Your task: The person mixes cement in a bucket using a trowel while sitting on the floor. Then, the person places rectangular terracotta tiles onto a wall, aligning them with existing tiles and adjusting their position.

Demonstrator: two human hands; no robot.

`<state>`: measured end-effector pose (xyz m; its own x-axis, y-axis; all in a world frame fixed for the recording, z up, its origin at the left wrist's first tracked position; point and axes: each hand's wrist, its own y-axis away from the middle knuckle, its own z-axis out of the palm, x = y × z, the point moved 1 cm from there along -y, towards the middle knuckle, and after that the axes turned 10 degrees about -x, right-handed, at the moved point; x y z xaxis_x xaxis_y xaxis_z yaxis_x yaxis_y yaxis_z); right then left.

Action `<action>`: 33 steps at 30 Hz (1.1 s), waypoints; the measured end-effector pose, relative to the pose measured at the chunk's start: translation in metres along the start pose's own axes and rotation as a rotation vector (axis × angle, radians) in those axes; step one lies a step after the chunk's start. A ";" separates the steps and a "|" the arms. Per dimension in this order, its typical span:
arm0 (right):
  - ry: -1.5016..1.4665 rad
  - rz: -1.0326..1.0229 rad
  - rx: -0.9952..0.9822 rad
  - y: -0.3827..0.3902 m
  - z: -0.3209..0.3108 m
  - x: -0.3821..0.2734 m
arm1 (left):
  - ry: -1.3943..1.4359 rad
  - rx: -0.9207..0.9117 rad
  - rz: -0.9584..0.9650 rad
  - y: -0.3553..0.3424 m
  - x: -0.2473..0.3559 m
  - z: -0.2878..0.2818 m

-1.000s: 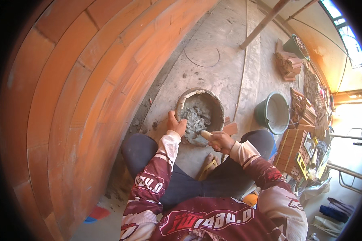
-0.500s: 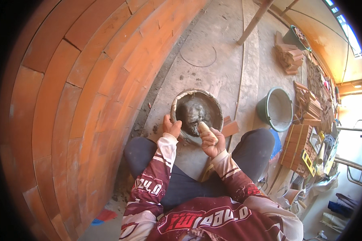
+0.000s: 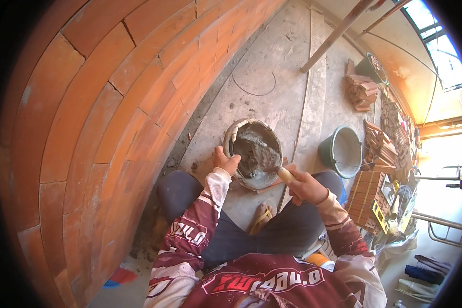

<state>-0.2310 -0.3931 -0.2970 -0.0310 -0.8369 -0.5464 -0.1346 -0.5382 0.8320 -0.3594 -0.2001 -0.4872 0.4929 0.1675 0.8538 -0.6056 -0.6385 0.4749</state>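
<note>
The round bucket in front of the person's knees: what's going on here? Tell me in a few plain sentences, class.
The person's left hand grips the near-left rim of the round bucket, which holds wet grey mix. The right hand grips a pale-handled tool at the bucket's near-right side; the tool's far end is hard to make out against the mix. An orange brick wall rises on the left, and a green bucket is on the floor to the right.

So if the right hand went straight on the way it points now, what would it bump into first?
The right hand, with the pale handle it grips leading, would probably meet the right side of the mortar bucket first, though depth is hard to judge here.
</note>
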 end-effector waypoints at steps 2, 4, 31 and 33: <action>0.740 -0.416 0.230 -0.018 -0.003 0.018 | -0.001 0.022 0.023 0.002 0.000 0.002; 1.171 -0.509 0.337 -0.039 0.004 0.033 | -0.008 0.024 0.034 0.002 -0.002 0.002; 1.606 -0.333 0.212 -0.057 0.013 -0.038 | -0.076 0.024 -0.032 -0.001 -0.010 0.003; 1.639 -0.378 0.318 -0.050 0.002 -0.039 | -0.090 0.017 -0.042 0.001 -0.002 0.000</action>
<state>-0.2249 -0.3335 -0.3171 0.9905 -0.0055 0.1375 -0.0780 -0.8454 0.5284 -0.3609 -0.2013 -0.4884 0.5718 0.1268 0.8105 -0.5730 -0.6453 0.5052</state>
